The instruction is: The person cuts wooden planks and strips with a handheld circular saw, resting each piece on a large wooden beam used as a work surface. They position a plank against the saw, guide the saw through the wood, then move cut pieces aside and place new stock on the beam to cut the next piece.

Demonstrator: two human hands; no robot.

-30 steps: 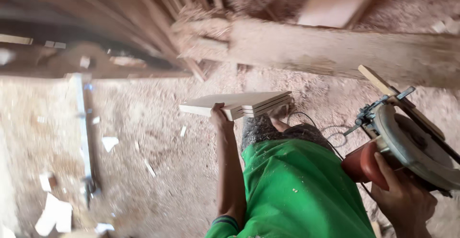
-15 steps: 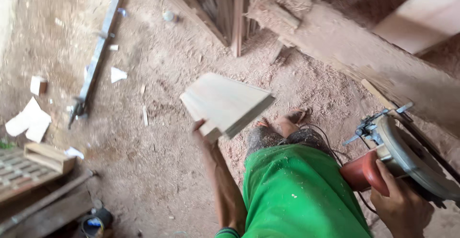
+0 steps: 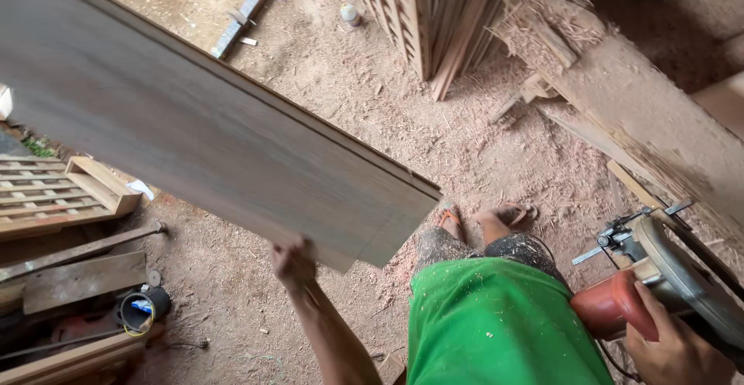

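Overhead, head view. Left hand (image 3: 293, 262) raised, fingers curled shut around the near edge of a long wooden plank (image 3: 209, 133), close to its cut corner. From the fingers the plank runs up and away to the left, out of frame; it is held in the air, well above the sawdust floor (image 3: 372, 98), tilted. Face is flat, smooth, grey-brown with faint lengthwise grain; the long edge away from the fingers shows a paler strip, and the near end is cut square with one angled corner. Slight blur on the board.

Right hand (image 3: 673, 346), low and to the right of the plank, is closed on the red-brown handle of a circular saw (image 3: 666, 280); grey blade guard sits above the fingers.

Green garment (image 3: 496, 323) lies between the two hands; sandalled feet (image 3: 484, 218) just beyond it. Slatted wooden panels (image 3: 418, 13) stand on the floor beyond the plank.
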